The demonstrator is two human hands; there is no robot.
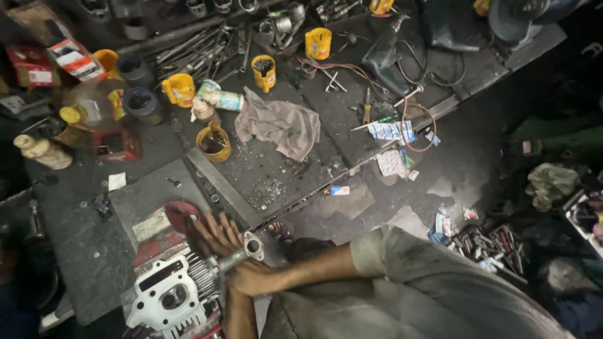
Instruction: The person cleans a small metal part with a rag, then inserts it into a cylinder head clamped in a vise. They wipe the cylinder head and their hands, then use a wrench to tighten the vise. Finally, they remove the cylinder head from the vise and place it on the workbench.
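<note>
Two hands met at the lower left of the frame: the white cylinder head lay lowest, the left hand spread flat above it, and the right hand closed round a metal pipe. A grey rag lay upper centre.

Under the right hand a metal pipe looks dull grey and smooth, and beside the left hand the finned engine head is pale, matt cast metal. Beyond the hands lie a crumpled grey cloth rag, glossy yellow plastic cups, and a dark, greasy, rough workbench.
</note>
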